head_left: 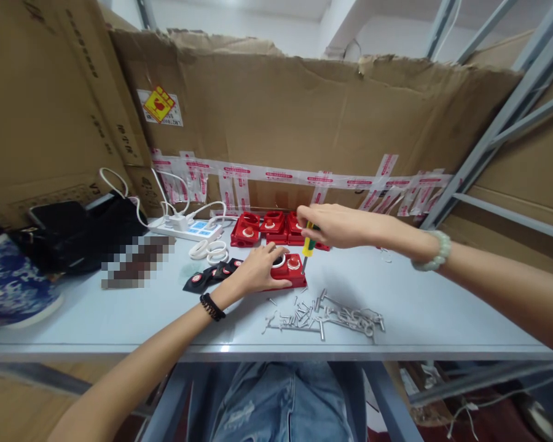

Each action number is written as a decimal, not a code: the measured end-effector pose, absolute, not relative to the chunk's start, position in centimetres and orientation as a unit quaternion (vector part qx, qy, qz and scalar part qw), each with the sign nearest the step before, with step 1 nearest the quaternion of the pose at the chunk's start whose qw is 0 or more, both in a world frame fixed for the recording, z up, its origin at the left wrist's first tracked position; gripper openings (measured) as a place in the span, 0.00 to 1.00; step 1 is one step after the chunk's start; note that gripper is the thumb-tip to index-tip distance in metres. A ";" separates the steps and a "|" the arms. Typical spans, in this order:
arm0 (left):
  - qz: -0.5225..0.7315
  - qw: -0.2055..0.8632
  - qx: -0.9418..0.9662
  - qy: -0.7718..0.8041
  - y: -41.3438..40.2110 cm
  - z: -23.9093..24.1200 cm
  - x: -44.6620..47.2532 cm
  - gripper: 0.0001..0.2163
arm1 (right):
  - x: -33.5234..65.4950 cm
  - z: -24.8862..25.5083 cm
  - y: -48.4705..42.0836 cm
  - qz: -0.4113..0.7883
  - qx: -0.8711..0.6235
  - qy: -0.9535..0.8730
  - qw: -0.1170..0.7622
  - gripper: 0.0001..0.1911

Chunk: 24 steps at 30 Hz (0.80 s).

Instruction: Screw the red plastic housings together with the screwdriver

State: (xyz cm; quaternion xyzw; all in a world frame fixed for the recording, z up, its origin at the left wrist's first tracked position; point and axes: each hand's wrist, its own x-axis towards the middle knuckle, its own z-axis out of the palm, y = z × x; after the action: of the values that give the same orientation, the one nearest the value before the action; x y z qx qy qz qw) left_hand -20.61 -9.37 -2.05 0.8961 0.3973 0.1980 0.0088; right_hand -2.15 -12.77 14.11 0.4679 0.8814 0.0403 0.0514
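My left hand (pixel 261 268) presses on a red box (pixel 297 280) with a round red knob and a white ring on top, its fingers wrapped over the box's left side. My right hand (pixel 320 224) grips a yellow and green screwdriver (pixel 308 247) from above. The screwdriver's shaft points down and its tip meets the right end of the red box. Just in front of the box lie a heap of loose screws (pixel 303 314) and several metal rods with rings (pixel 357 320). Black pieces with red and white round labels (pixel 196 279) lie left of my left hand.
More red boxes (pixel 246 229) stand in a row at the back. White rings (pixel 217 252) lie beside a white power strip (pixel 184 228) with cables. A blue and white container (pixel 16 282) stands far left. A tall cardboard sheet (pixel 299 116) closes off the table's back.
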 end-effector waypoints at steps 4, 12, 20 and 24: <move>0.200 0.018 0.897 0.395 -9.2 -2.3 -20.6 0.30 | -1.7 14.6 -13.3 -0.008 0.422 0.904 0.063 0.08; 0.202 0.024 0.895 0.397 -9.3 -2.0 -20.6 0.29 | -1.6 12.7 -12.3 0.065 0.512 0.856 -0.029 0.09; 0.201 0.011 0.896 0.396 -9.1 -2.3 -20.6 0.30 | -2.0 13.2 -13.1 -0.015 0.508 0.861 -0.032 0.12; 0.198 0.017 0.898 0.392 -9.2 -2.2 -20.6 0.29 | -2.2 13.1 -13.1 -0.022 0.514 0.856 -0.041 0.08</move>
State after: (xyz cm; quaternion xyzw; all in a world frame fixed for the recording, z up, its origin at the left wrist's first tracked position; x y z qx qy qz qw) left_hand -20.61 -9.18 -2.18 0.8981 0.3924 0.1978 0.0169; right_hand -2.16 -13.08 13.06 0.5144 0.8562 -0.0225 -0.0410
